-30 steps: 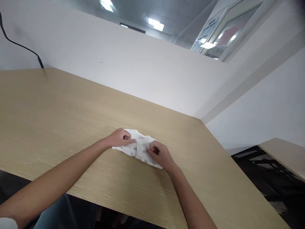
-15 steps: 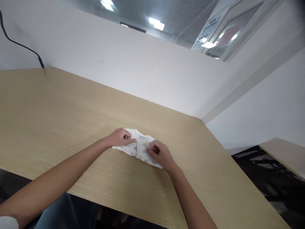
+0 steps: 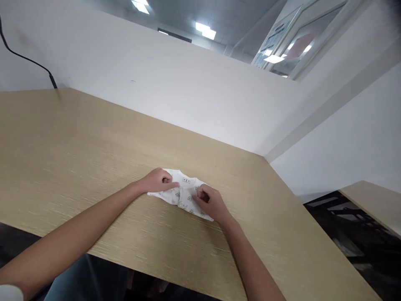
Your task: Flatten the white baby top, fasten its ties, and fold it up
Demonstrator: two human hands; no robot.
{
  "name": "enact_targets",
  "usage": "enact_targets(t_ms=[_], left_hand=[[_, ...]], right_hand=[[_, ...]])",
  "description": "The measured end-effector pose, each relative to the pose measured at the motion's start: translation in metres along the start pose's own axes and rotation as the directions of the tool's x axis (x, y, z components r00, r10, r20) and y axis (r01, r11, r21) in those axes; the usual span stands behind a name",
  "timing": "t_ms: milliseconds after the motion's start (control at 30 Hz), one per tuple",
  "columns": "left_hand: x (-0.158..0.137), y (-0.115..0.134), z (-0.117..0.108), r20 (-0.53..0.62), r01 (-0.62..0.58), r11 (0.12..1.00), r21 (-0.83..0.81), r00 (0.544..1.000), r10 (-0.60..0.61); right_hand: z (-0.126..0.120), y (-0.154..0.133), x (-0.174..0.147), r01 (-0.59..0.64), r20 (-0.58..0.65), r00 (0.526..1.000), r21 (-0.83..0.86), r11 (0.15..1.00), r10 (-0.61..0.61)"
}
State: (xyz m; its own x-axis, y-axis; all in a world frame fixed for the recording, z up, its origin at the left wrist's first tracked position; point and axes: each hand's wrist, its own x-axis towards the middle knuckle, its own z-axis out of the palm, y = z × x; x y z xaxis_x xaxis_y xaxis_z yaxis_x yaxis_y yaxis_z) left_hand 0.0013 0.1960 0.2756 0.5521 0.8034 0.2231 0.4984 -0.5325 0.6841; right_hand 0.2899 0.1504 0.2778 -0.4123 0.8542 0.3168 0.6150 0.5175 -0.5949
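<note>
Baby garment (image 3: 184, 193), white with a small faint print and a little label near its far edge, lies folded into a narrow bundle on the wooden table (image 3: 78, 142), near the middle of the near half; its long axis runs from upper left to lower right across the view, slanted to the table's front edge. Left hand (image 3: 156, 180) rests on the upper-left end, knuckles up, with thumb and forefinger pinched together on the fabric; right hand (image 3: 209, 201) covers the lower-right end, fingers curled under in a loose fist that grips a fold of cloth, though how much cloth lies inside cannot be told. Both hands touch the garment at once, one at each end, so neither is nearer; the exposed middle stretch with the label lies between them. Both forearms come in bare from the near edge and converge on the bundle, the left one lying long and low across the table, the right one steeper; wrists are nearly straight. A white partition (image 3: 175, 88) stands along the table's far side, and a black cable (image 3: 29, 60) runs down it at the far left corner.
</note>
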Motion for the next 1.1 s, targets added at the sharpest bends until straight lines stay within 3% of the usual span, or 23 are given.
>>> enact_targets(t_ms=[433, 1100], left_hand=[[-0.0001, 0.0008, -0.0008, 0.002, 0.003, 1.000, -0.012, 1.000, -0.003], [-0.0005, 0.0008, 0.0005, -0.009, -0.020, 1.000, 0.017, 1.000, 0.020]], right_hand=[[0.0007, 0.0020, 0.0007, 0.026, 0.004, 1.000, -0.025, 0.999, -0.026], [0.0001, -0.0049, -0.0012, -0.042, 0.011, 0.999, 0.038, 0.998, 0.042]])
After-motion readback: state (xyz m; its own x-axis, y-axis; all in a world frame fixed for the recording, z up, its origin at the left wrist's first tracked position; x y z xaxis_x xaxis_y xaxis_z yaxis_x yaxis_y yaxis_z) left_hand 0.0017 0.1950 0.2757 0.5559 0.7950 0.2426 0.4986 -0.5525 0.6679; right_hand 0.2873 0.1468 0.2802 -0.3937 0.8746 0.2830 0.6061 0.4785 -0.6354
